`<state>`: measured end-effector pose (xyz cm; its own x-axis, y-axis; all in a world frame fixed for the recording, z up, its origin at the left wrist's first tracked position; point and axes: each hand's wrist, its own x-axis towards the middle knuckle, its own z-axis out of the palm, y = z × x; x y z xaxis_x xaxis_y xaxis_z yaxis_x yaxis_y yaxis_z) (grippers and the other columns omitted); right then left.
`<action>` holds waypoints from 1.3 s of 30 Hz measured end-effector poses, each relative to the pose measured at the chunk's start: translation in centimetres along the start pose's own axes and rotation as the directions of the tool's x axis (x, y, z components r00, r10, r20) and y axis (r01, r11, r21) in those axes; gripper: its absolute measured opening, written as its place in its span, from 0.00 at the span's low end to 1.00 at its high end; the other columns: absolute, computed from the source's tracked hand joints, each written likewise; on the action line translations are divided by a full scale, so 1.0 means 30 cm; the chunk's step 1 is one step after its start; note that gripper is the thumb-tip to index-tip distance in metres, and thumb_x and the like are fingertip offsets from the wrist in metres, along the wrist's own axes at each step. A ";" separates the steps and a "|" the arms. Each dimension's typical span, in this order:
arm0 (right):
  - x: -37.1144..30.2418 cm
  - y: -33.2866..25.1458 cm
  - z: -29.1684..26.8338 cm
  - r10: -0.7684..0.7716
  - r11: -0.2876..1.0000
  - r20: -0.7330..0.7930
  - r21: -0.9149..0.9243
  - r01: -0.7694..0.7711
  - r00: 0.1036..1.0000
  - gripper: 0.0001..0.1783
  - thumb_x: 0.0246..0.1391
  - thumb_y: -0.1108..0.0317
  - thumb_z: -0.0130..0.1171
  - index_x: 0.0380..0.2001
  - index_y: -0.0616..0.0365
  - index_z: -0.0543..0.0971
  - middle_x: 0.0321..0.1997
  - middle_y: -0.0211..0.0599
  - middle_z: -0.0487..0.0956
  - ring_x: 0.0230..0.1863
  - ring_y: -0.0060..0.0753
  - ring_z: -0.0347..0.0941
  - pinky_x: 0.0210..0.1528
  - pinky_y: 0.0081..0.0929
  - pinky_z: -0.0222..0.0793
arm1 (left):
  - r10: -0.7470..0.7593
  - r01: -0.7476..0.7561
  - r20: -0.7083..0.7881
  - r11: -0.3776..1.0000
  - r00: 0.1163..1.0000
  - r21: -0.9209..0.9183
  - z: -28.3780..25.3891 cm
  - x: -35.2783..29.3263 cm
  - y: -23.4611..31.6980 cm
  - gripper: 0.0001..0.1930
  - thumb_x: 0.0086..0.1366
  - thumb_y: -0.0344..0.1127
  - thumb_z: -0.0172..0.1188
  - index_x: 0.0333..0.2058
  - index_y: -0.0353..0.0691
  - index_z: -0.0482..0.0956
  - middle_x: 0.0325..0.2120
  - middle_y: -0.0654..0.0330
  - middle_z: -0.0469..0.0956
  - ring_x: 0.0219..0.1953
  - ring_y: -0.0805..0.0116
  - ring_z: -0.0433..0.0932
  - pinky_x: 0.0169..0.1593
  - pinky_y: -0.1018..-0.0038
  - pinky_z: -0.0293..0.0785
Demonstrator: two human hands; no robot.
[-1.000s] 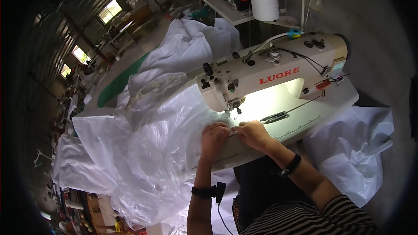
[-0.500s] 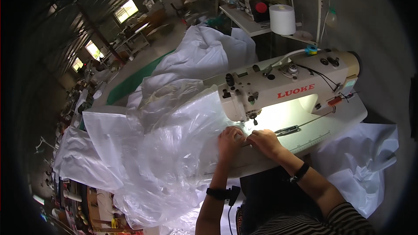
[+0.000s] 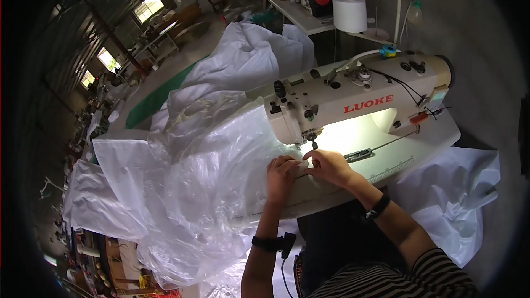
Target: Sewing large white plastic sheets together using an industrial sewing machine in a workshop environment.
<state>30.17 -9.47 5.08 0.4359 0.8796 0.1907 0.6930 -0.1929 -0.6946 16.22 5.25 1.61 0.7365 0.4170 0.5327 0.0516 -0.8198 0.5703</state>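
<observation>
Both hands have stayed pressed together at the needle, left hand (image 3: 282,172) and right hand (image 3: 329,166) pinching the clear plastic sheet (image 3: 210,187) flat under the sewing machine (image 3: 353,102), so stitching seems ongoing.

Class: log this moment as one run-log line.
left hand on plastic sheet | right hand beside it | needle just above

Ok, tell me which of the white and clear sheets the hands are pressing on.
The clear plastic sheet heaped left of the sewing machine: the left hand and right hand hold its edge by the needle. The opaque white sheets lie behind and lower right, untouched.
</observation>
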 end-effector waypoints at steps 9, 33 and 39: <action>-0.001 0.059 0.075 -0.281 0.942 -0.108 -0.220 0.253 0.954 0.06 0.51 0.65 0.63 0.33 0.51 0.83 0.31 0.32 0.79 0.37 0.39 0.78 0.45 0.40 0.70 | 0.110 -0.118 0.072 0.986 0.991 0.117 -0.021 -0.006 0.004 0.05 0.56 0.32 0.65 0.33 0.45 0.84 0.35 0.63 0.80 0.41 0.59 0.78 0.53 0.62 0.69; 0.009 0.049 0.118 -0.093 0.984 -0.286 -0.173 0.044 0.954 0.07 0.56 0.61 0.61 0.30 0.52 0.80 0.30 0.35 0.80 0.34 0.44 0.77 0.41 0.41 0.69 | -0.070 0.048 0.098 0.976 0.993 0.211 0.028 0.034 -0.010 0.07 0.63 0.36 0.58 0.30 0.41 0.81 0.35 0.60 0.79 0.43 0.58 0.76 0.56 0.60 0.64; 0.040 0.072 0.122 -0.131 0.980 -0.302 -0.182 0.078 0.944 0.08 0.56 0.61 0.60 0.28 0.53 0.81 0.28 0.38 0.79 0.32 0.46 0.77 0.38 0.41 0.71 | -0.085 0.066 0.042 0.937 0.995 0.342 0.042 0.050 0.003 0.08 0.64 0.36 0.57 0.29 0.41 0.81 0.37 0.60 0.79 0.44 0.58 0.76 0.56 0.59 0.64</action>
<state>30.09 -7.24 1.28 0.4940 0.7243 0.4809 0.8180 -0.1997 -0.5395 18.18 5.32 1.68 0.7571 0.4686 0.4551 0.3276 -0.8751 0.3562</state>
